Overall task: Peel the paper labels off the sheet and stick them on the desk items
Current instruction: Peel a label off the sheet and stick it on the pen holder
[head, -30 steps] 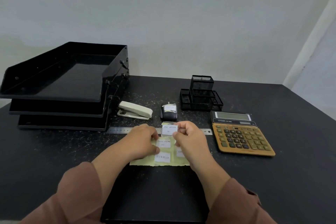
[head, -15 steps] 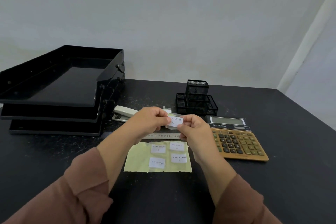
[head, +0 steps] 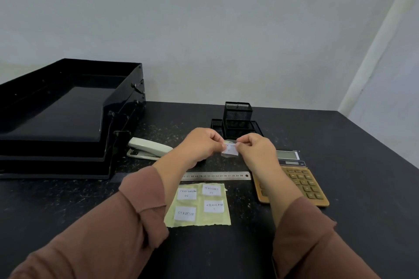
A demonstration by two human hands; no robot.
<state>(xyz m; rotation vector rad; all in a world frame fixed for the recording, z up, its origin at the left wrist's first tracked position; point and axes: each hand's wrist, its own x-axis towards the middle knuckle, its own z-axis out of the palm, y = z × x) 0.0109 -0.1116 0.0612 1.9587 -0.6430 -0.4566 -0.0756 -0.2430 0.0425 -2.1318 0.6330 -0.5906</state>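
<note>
A yellow backing sheet (head: 199,219) lies on the black desk with several white handwritten labels on it. Above the desk, my left hand (head: 200,145) and my right hand (head: 255,149) pinch one peeled white label (head: 230,150) between them, each at one side. They hold it in front of the black mesh pen holder (head: 237,118). A steel ruler (head: 217,175) lies just behind the sheet. The white stapler (head: 148,148) sits to the left and the tan calculator (head: 301,186) to the right, partly behind my right forearm.
A black stacked document tray (head: 65,118) fills the left side of the desk. The desk's right edge runs near a white wall corner. The small dark item seen earlier behind the ruler is hidden by my hands.
Both hands have lifted the peeled label off the sheet and carried it up and away, toward the pen holder. The view has tilted upward a little.
</note>
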